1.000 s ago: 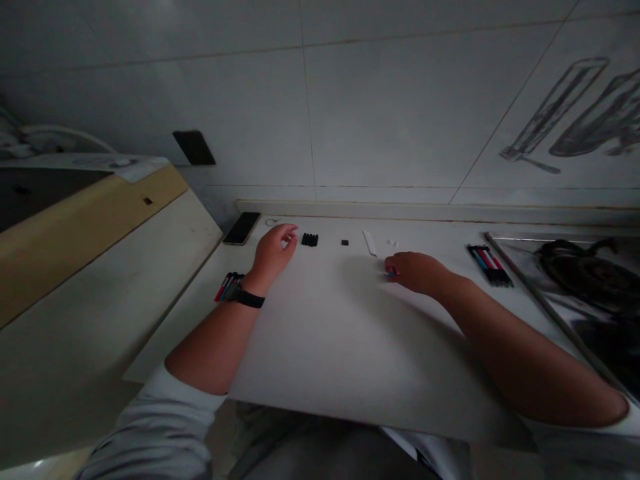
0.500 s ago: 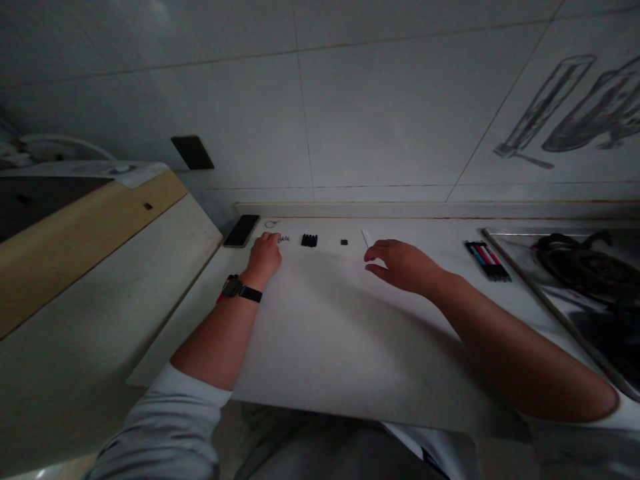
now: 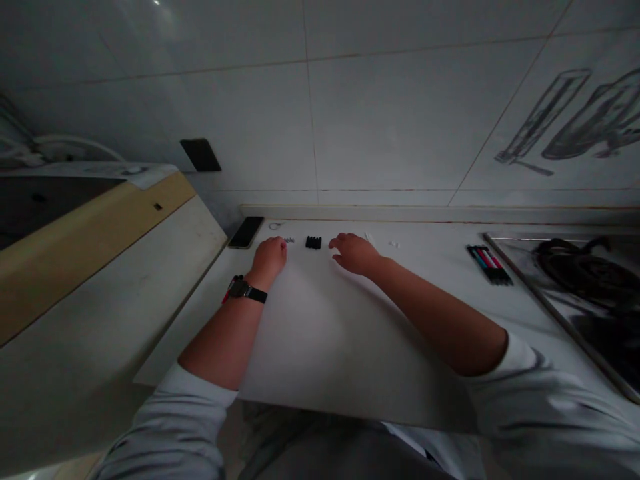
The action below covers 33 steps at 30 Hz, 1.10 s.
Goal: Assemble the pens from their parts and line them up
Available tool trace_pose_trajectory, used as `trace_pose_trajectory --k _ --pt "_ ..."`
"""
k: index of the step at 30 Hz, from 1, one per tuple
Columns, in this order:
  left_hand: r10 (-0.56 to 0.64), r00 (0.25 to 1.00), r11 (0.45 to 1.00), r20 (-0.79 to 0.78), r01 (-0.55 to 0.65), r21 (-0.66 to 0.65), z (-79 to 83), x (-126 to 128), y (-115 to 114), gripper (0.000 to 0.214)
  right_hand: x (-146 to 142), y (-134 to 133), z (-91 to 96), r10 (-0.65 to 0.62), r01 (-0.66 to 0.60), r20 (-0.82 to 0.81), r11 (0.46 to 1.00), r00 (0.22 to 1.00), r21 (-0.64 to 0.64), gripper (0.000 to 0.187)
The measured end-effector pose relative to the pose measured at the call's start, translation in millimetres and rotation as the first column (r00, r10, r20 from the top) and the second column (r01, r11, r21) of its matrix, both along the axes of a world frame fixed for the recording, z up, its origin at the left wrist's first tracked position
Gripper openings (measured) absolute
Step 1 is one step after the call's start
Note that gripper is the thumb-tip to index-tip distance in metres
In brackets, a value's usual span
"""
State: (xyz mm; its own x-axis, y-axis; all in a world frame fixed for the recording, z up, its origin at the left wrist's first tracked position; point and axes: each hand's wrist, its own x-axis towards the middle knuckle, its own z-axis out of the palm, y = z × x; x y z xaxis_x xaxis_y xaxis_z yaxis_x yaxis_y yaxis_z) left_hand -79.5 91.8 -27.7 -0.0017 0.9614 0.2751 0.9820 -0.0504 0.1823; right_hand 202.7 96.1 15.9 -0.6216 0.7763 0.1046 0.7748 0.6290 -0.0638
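Observation:
My left hand (image 3: 271,258), a watch on its wrist, rests on the white countertop with its fingers curled closed. Anything inside it is hidden. Just off its fingertips lie several small metal springs (image 3: 289,240). To their right sits a tight row of short black parts (image 3: 313,243). My right hand (image 3: 355,254) hovers right of that row, thumb and forefinger apart, with nothing visible between them. Behind this hand are thin white sticks (image 3: 369,237), partly covered, and farther right some small white pieces (image 3: 395,244).
A phone (image 3: 246,232) and a thin ring (image 3: 275,227) lie at the back left. Several coloured pens with black ends (image 3: 489,264) lie beside the gas stove (image 3: 590,280) at right. A white box-like cabinet (image 3: 115,320) borders the left; the tiled wall (image 3: 390,133) stands behind.
My right hand has moved left from the white sticks to beside the black row, covering the spot of a small black piece. My left hand's fingers have curled in, near the same place.

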Motion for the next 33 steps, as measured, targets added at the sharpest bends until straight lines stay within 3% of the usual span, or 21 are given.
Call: trace_pose_trajectory --k 6,12,16,20,23,27,33 --pt "-0.039 0.999 0.998 0.007 0.039 -0.044 7.0 9.1 -8.4 0.019 -24.9 20.7 -15.7 -0.033 0.031 0.065 0.999 0.997 0.032 0.054" --pt "-0.093 0.993 0.996 0.072 0.094 -0.002 1.7 8.7 -6.7 0.017 -23.8 32.1 -26.5 -0.046 0.039 0.054 0.992 0.998 0.117 0.038" --pt "-0.187 0.971 0.982 0.148 0.189 0.001 1.7 13.6 -7.8 0.014 -19.2 35.3 -27.0 -0.069 0.068 0.001 0.981 0.998 0.183 0.039" --pt "-0.266 0.942 0.96 0.205 0.279 -0.037 5.6 20.5 -12.0 0.015 -13.9 39.1 -25.1 0.0 -0.002 0.015 0.992 1.0 0.128 0.034" --pt "-0.319 0.921 0.938 0.222 0.341 -0.067 6.6 21.1 -12.2 0.017 -8.4 41.5 -22.1 0.129 -0.132 0.029 0.977 0.991 0.167 0.03" --pt "-0.342 0.908 0.923 0.242 0.373 -0.093 6.0 18.6 -10.2 0.018 -0.5 33.3 -11.7 0.26 -0.242 -0.038 0.936 0.965 0.255 0.031" --pt "-0.377 0.907 0.921 0.189 0.388 -0.026 8.4 26.3 -13.3 0.007 25.6 -5.7 3.6 0.212 -0.169 -0.161 0.954 0.964 0.247 0.03"
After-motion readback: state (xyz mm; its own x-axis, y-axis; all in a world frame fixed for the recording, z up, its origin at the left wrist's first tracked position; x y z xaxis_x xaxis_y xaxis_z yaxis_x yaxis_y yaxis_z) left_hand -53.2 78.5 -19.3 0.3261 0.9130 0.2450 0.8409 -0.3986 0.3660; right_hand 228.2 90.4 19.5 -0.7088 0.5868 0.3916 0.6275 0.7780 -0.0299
